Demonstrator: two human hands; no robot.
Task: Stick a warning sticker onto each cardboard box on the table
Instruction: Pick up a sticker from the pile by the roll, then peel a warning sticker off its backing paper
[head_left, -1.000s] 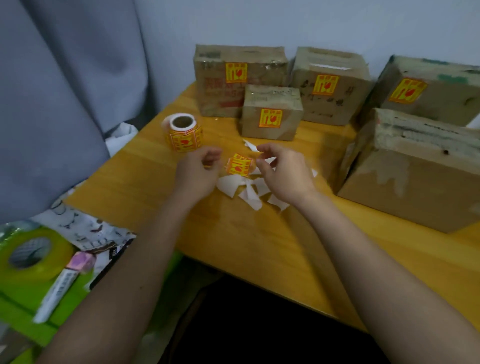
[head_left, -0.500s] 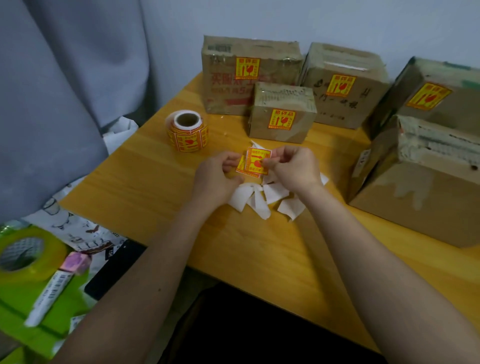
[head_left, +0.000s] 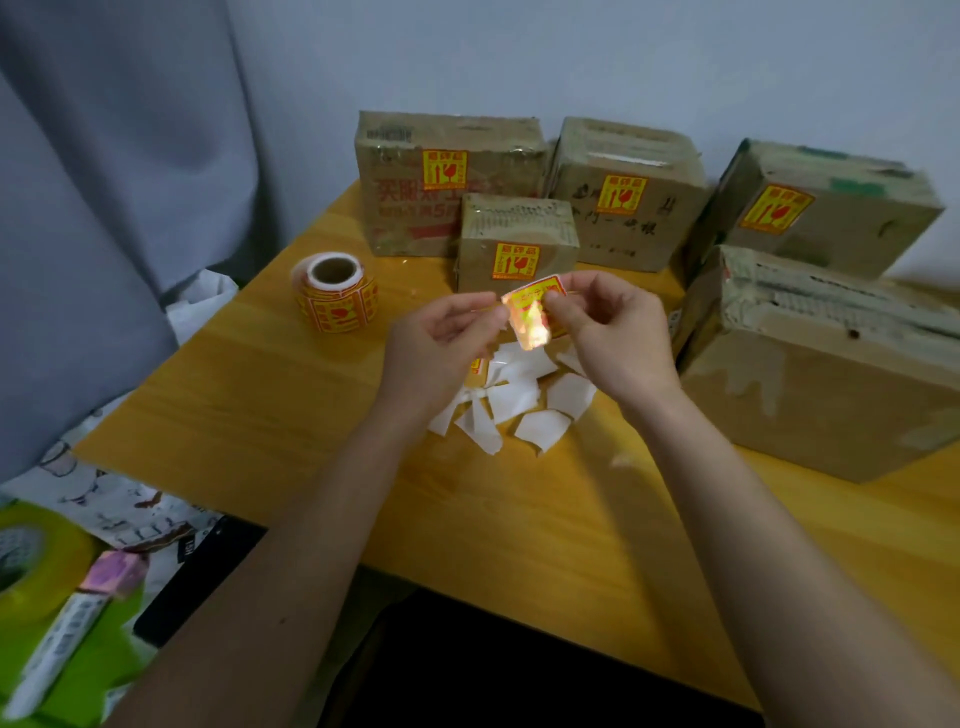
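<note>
Peeling is in hand: a warning sticker (head_left: 535, 306) is pinched above the worktop's middle by left hand (head_left: 441, 338) and right hand (head_left: 608, 332). Pressing onto the unlabelled box (head_left: 826, 374) at the right edge is called for next.

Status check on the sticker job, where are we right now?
Both hands, left hand and right hand, pinching one warning sticker, backing peeling. Four boxes labelled; large box at right shows none. Backing scraps below hands, nothing blocking.
</note>
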